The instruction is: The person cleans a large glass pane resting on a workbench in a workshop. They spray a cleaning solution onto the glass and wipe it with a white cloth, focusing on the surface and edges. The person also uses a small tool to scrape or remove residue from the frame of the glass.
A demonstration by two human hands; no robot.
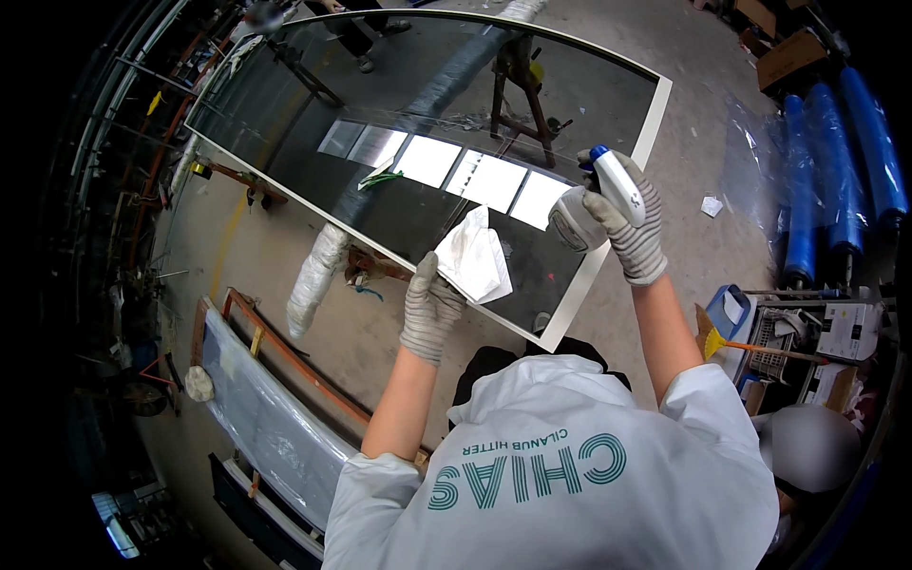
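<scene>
Head view: left hand (433, 309) pinches white cloth (477, 256) at glass panel's (427, 187) near edge; right hand (635, 228) grips spray bottle (617, 187); floor (701, 123) rightward.

Head-worn fisheye view, looking steeply down over the wearer's front

From head height the camera faces down and forward, with the wearer's white shirt (608, 518) nearest at the lower edge, the left hand (431, 311) and right hand (635, 228) farther off near the middle, and the white-framed glass panel (650, 123) stretching away toward the upper edge; the wide lens bends straight edges toward the rim and leaves the corners dark
</scene>
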